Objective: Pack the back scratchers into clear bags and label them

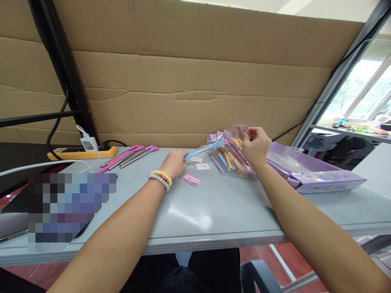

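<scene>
My left hand (174,162) is closed round the lower end of a blue pen (203,149) with a tasselled top, held just above the grey table (214,211). My right hand (255,145) pinches the top of a clear plastic bag (232,156) that holds several coloured pens in purple, blue, orange and pink. The blue pen's top lies at the bag's mouth. Coiled bracelets (161,178) ring my left wrist.
Several pink and silver pens (128,156) lie to the left. A small pink sticker card (191,180) and two white tags (202,166) lie between my hands. A purple box (320,179) sits right. A yellow power strip (82,152) lies far left. Cardboard walls the back.
</scene>
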